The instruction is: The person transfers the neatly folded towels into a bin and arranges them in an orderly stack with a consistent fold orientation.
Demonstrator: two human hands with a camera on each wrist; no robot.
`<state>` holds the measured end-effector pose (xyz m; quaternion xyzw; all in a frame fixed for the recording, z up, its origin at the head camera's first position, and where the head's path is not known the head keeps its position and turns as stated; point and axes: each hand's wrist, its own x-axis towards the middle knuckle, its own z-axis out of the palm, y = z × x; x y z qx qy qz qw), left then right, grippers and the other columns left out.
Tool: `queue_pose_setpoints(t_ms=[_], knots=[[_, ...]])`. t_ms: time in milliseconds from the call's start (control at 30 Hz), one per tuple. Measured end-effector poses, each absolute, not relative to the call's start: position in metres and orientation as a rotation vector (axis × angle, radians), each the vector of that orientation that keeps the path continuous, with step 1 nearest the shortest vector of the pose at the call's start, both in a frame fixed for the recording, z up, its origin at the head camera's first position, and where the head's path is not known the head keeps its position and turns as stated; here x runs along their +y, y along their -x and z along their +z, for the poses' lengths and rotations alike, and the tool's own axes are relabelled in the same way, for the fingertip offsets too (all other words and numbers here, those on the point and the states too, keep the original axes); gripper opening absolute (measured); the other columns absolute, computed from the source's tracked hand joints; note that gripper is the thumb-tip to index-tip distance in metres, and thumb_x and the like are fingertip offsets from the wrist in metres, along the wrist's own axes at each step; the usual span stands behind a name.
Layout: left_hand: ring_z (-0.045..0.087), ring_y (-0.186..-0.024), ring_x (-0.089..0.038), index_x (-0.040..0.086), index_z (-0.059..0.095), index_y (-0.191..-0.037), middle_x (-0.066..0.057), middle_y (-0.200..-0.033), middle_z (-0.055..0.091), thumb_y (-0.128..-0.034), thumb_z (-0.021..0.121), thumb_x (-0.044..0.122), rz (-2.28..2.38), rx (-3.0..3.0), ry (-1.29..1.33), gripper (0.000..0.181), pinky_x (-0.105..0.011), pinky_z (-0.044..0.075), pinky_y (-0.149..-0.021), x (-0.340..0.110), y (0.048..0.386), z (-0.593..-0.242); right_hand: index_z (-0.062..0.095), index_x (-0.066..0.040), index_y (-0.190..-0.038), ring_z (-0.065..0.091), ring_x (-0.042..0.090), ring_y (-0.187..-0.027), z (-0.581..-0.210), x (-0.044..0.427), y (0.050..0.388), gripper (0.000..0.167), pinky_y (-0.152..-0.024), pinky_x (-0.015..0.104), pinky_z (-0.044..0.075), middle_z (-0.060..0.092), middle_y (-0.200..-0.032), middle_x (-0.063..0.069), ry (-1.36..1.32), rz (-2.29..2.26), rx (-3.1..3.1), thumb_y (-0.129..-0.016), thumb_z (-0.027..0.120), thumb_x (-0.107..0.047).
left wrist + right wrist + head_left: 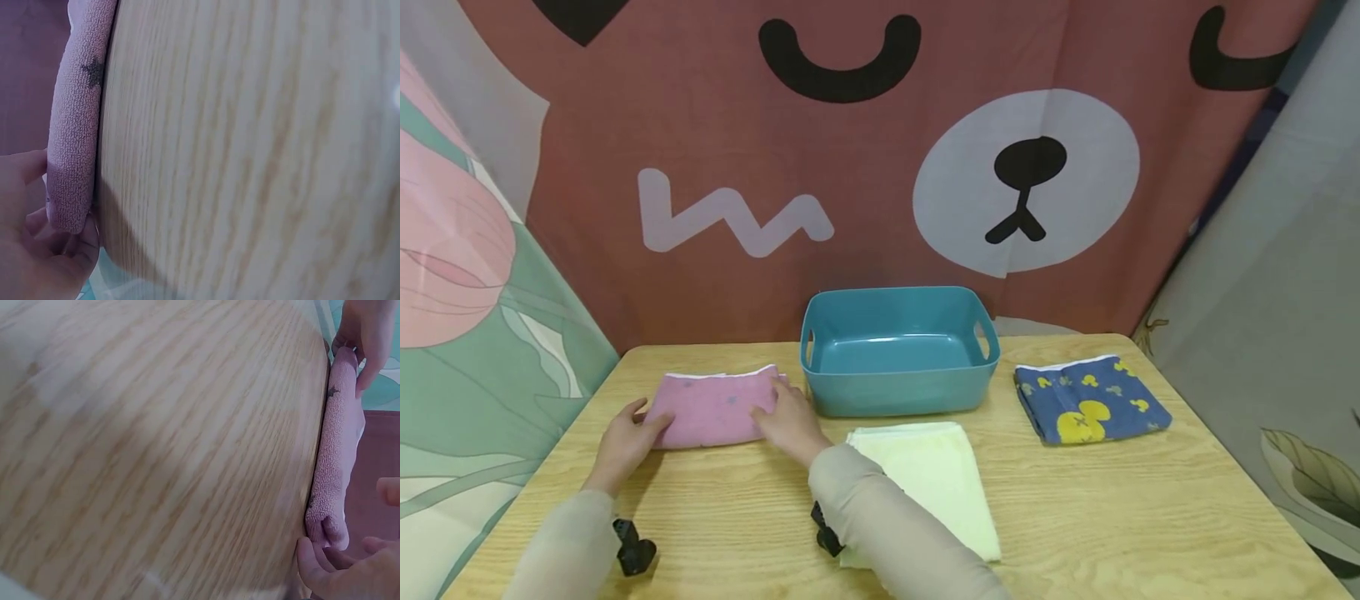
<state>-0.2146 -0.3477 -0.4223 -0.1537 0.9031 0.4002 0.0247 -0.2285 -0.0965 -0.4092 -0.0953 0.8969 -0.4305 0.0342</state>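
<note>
A folded pink towel [715, 410] with small grey stars lies at the table's left. At its left end my left hand [628, 442] pinches the edge, thumb above and fingers curled low, as the left wrist view shows. My right hand [792, 418] is at the towel's right end. Seen from the right wrist, its lower fingers [315, 570] touch the rolled end [328, 531] near the table, while another digit stands apart above the cloth. A folded pale yellow towel [925, 475] lies partly under my right forearm.
Behind the towels stands a teal basket [898, 396] with cut-out side handles. A folded blue towel [1093, 404] with yellow figures lies at the right of the wooden table [1097, 517]. A bear-print curtain [865, 150] hangs along the back edge.
</note>
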Motion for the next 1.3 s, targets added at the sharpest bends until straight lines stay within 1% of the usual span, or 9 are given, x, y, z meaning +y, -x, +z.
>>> queue_pose_setpoints(t_ms=[300,433,533,633,767,900,1000,1167,1300], knots=[[0.034,-0.130,-0.055,-0.023,0.016,-0.144,-0.045,-0.142,0.027,-0.1029,0.048,0.033,1.220,2.784,0.432,0.076,-0.060,0.032,-0.108,-0.351,0.211,-0.423,0.047,0.003,-0.142,0.055,0.031,-0.118,-0.410,-0.100,0.229,0.063,-0.101,0.039,0.045,0.061,-0.128,0.017,0.178,-1.419,2.743,-0.086,0.068,-0.016],[0.047,-0.117,-0.050,-0.025,0.025,-0.141,-0.044,-0.133,0.040,-0.1009,0.052,0.027,1.196,2.839,0.399,0.071,-0.056,0.042,-0.098,-0.351,0.210,-0.425,0.060,0.008,-0.124,0.061,0.029,-0.100,-0.414,-0.100,0.230,0.048,-0.090,0.038,0.050,0.067,-0.107,0.017,0.154,-1.403,2.770,-0.080,0.067,-0.012],[0.050,-0.112,-0.047,-0.024,0.029,-0.139,-0.043,-0.129,0.044,-0.0996,0.055,0.023,1.201,2.851,0.390,0.067,-0.052,0.046,-0.093,-0.351,0.209,-0.426,0.066,0.005,-0.099,0.061,0.025,-0.083,-0.417,-0.100,0.230,0.025,-0.077,0.037,0.052,0.066,-0.088,0.013,0.166,-1.379,2.799,-0.078,0.066,-0.008],[0.045,-0.122,-0.051,-0.023,0.029,-0.140,-0.044,-0.137,0.038,-0.1011,0.054,0.024,1.217,2.813,0.383,0.067,-0.055,0.043,-0.099,-0.350,0.207,-0.426,0.065,0.000,-0.085,0.059,0.022,-0.074,-0.419,-0.100,0.230,0.010,-0.072,0.035,0.051,0.065,-0.080,0.011,0.185,-1.368,2.812,-0.076,0.066,-0.005],[0.036,-0.130,-0.055,-0.023,0.031,-0.140,-0.044,-0.142,0.032,-0.1031,0.053,0.029,1.226,2.785,0.360,0.067,-0.060,0.036,-0.105,-0.349,0.204,-0.426,0.066,-0.004,-0.077,0.058,0.020,-0.071,-0.420,-0.101,0.228,0.003,-0.070,0.032,0.051,0.066,-0.077,0.009,0.178,-1.372,2.797,-0.074,0.067,-0.003],[0.038,-0.128,-0.054,-0.023,0.033,-0.139,-0.043,-0.141,0.034,-0.1032,0.053,0.030,1.228,2.797,0.341,0.067,-0.060,0.037,-0.104,-0.350,0.200,-0.428,0.060,-0.007,-0.065,0.051,0.016,-0.065,-0.418,-0.101,0.226,0.012,-0.062,0.028,0.047,0.059,-0.068,0.004,0.185,-1.399,2.760,-0.073,0.066,0.000],[0.042,-0.125,-0.053,-0.022,0.037,-0.137,-0.043,-0.139,0.038,-0.1026,0.055,0.029,1.215,2.838,0.315,0.064,-0.059,0.040,-0.101,-0.351,0.197,-0.428,0.062,-0.007,-0.067,0.049,0.013,-0.065,-0.415,-0.100,0.226,0.012,-0.060,0.025,0.045,0.058,-0.068,0.002,0.202,-1.421,2.731,-0.074,0.067,0.001],[0.053,-0.113,-0.046,-0.019,0.047,-0.131,-0.040,-0.131,0.048,-0.0996,0.060,0.027,1.178,2.951,0.255,0.057,-0.039,0.051,-0.084,-0.351,0.194,-0.424,0.069,-0.005,-0.082,0.051,0.012,-0.067,-0.407,-0.097,0.224,0.008,-0.063,0.023,0.046,0.061,-0.072,0.001,0.266,-1.426,2.717,-0.076,0.068,0.001],[0.056,-0.109,-0.044,-0.018,0.050,-0.129,-0.038,-0.127,0.053,-0.0984,0.063,0.027,1.183,2.987,0.193,0.057,-0.021,0.048,-0.070,-0.350,0.191,-0.416,0.066,-0.007,-0.080,0.051,0.012,-0.067,-0.400,-0.095,0.221,0.008,-0.062,0.024,0.046,0.060,-0.072,0.000,0.297,-1.363,2.766,-0.076,0.069,-0.001]])
